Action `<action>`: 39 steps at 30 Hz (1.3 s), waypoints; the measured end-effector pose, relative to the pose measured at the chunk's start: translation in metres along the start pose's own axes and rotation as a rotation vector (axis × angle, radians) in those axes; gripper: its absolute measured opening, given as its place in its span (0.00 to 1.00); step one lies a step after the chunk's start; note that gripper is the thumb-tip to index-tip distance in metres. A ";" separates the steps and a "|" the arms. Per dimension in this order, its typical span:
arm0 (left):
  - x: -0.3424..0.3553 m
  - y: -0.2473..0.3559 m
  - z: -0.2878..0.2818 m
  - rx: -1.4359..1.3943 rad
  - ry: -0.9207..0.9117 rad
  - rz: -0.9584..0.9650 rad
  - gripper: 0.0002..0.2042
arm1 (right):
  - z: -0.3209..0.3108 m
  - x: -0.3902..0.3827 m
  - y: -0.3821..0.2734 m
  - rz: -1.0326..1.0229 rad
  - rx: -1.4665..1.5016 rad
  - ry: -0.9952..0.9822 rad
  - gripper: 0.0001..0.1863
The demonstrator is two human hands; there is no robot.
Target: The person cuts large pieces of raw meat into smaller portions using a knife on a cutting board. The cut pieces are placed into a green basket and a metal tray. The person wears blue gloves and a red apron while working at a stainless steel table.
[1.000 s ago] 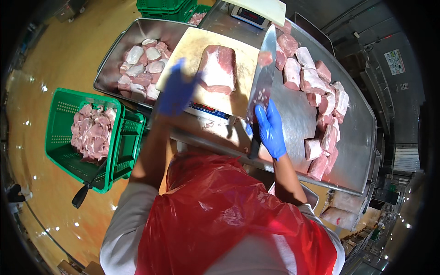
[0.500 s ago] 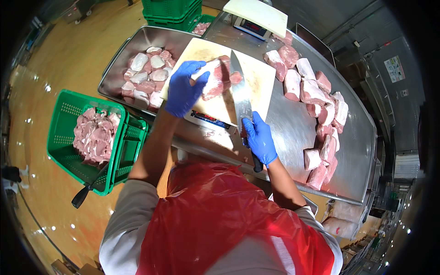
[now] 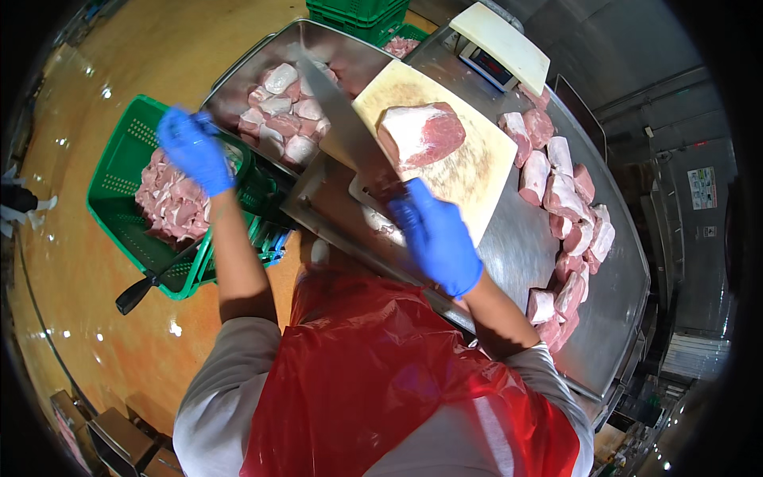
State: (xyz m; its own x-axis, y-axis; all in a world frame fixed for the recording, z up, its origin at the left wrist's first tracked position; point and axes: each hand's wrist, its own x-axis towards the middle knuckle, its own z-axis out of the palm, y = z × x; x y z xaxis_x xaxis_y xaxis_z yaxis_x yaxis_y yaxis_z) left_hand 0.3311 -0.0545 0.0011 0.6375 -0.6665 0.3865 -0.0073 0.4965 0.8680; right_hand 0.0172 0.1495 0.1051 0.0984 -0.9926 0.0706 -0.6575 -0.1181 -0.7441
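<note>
My right hand (image 3: 439, 234), in a blue glove, is closed round the handle of a large knife (image 3: 343, 119). The blade points up and away to the left, raised across the near left side of the white cutting board (image 3: 485, 151). On the board lies a thick piece of raw meat (image 3: 423, 137) with a pale fat layer, touched by neither hand. My left hand (image 3: 195, 151), also gloved in blue, is over the right side of a green crate (image 3: 107, 187) of meat trimmings (image 3: 173, 197). Motion smears its fingers, so whether they hold anything is unclear.
A metal tub (image 3: 350, 54) of meat chunks stands left of the board. Many larger meat pieces (image 3: 566, 199) lie along the right of the steel table (image 3: 509, 262). Behind is a scale (image 3: 501, 44). A black-handled tool (image 3: 139, 292) sticks out of the crate.
My left hand has left the meat and swung left over the green crate. My right hand has lifted the knife off the board and tilted it left. The small cut-off piece is gone from the board.
</note>
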 end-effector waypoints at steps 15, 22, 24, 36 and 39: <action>-0.153 0.020 0.076 0.466 -0.924 0.239 0.10 | 0.012 0.080 0.107 -0.033 -0.582 0.114 0.12; -0.145 -0.005 0.048 0.607 -0.725 0.014 0.12 | -0.073 -0.052 0.181 0.123 -0.800 -0.239 0.09; -0.147 -0.003 0.051 0.599 -0.715 0.070 0.12 | -0.113 -0.083 0.194 0.163 -0.905 -0.338 0.09; -0.250 -0.012 0.129 0.204 -0.634 0.019 0.14 | -0.012 0.005 0.130 0.141 -0.494 0.245 0.10; -0.248 0.006 0.113 0.252 -0.652 -0.190 0.14 | 0.005 0.042 0.118 0.031 -0.521 0.186 0.10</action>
State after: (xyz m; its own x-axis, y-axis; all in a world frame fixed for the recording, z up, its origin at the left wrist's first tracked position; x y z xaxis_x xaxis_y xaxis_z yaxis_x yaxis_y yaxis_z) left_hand 0.0859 0.0511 -0.0546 0.0567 -0.9636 0.2613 -0.1695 0.2486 0.9537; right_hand -0.0525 0.0938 0.0174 -0.0291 -0.9783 0.2050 -0.9452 -0.0398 -0.3240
